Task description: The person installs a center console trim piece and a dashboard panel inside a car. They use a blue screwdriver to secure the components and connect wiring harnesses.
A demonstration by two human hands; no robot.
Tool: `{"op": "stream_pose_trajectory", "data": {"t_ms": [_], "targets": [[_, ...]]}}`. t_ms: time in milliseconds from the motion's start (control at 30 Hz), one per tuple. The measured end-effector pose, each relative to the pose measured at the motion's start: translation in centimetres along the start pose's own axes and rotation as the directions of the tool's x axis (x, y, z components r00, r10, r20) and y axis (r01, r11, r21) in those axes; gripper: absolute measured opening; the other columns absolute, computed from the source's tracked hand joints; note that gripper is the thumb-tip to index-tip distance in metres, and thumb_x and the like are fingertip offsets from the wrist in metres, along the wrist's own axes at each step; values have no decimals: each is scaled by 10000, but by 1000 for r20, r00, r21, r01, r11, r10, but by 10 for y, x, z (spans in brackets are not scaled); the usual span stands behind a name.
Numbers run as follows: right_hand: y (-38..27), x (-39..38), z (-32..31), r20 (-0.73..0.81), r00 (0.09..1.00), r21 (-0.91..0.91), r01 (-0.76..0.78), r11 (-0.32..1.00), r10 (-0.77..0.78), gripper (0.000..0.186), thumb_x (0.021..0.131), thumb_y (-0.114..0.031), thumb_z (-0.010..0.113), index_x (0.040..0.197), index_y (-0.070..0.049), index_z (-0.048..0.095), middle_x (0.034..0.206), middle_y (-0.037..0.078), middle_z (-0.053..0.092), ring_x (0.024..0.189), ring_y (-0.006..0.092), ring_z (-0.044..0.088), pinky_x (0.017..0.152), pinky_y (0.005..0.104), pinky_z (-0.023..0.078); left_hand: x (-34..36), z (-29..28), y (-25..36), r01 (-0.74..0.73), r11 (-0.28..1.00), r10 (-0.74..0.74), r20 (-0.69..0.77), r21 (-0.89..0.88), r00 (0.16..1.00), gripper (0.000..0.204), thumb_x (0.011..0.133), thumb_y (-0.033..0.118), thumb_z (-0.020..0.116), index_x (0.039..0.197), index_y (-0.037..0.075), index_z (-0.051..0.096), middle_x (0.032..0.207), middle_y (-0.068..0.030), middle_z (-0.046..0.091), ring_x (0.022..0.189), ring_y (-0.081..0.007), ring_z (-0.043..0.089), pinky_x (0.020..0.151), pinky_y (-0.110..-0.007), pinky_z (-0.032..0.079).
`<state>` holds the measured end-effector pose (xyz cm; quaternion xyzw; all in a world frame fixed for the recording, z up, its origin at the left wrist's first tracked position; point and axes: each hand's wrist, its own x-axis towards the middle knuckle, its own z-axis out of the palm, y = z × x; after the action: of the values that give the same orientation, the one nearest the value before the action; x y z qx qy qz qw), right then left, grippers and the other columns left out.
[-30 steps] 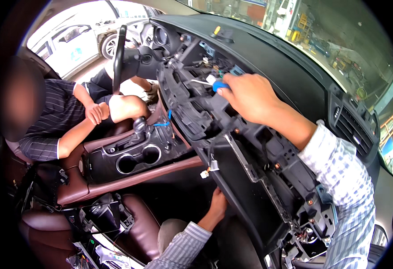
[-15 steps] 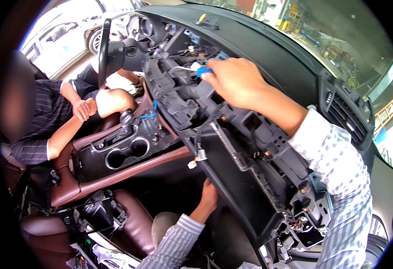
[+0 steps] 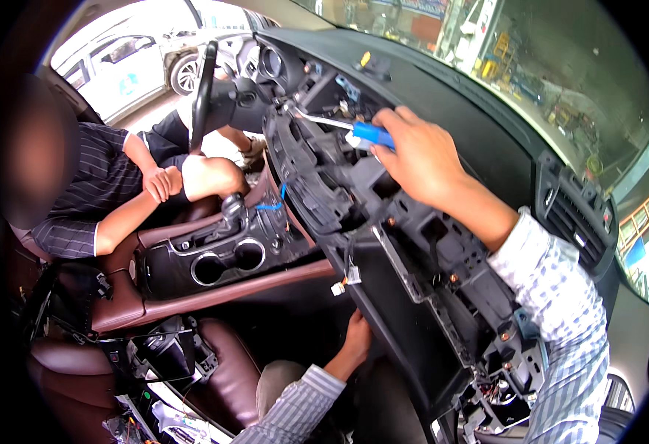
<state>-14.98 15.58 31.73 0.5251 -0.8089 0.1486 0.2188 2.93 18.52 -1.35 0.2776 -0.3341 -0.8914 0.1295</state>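
A blue-handled pry tool (image 3: 372, 134) with a thin metal shaft, bent at its tip, is gripped in my right hand (image 3: 424, 152). The shaft points left over the opened dashboard frame (image 3: 306, 166), and its tip lies near the far end close to the steering wheel. Exposed brackets and wiring surround it. Lower down, my left hand (image 3: 356, 338) is at the lower edge of the black glove box panel (image 3: 420, 333); its fingers are mostly hidden there. A loose connector (image 3: 338, 287) dangles on a wire above that hand.
On the left a person (image 3: 128, 189) sits with hands together beside the steering wheel (image 3: 204, 96). Between us runs the centre console (image 3: 161, 281) with cup holders and gear lever. Removed parts (image 3: 165, 355) lie on the brown seat. A small yellow-and-black item (image 3: 371, 63) rests on the dashboard top.
My view has shifted, moving the scene slightly right. The right hand has drawn back, showing more of the tool's blue handle and shaft, and the tip has turned toward the steering wheel side.
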Motion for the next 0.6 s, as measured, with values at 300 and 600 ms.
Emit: {"op": "stream_pose_trajectory", "data": {"t_ms": [300, 600], "targets": [[14, 7, -11, -134, 990, -121, 14, 993, -31, 216, 925, -246, 684, 1014, -69, 601, 895, 117, 648, 853, 346, 674, 727, 478, 536, -1, -2, 5, 115, 993, -115, -25, -2, 993, 281, 1024, 130, 535, 1283, 38, 595, 1093, -61, 695, 929, -147, 662, 819, -284, 535], [29, 10, 2, -194, 981, -32, -22, 999, 15, 246, 914, -280, 684, 1028, -70, 625, 939, 150, 677, 880, 397, 666, 758, 506, 521, 1, -12, 7, 127, 992, -128, 79, 16, 989, 369, 1031, 260, 549, 1316, 28, 587, 1194, -111, 694, 1051, -247, 693, 901, -382, 583]]}}
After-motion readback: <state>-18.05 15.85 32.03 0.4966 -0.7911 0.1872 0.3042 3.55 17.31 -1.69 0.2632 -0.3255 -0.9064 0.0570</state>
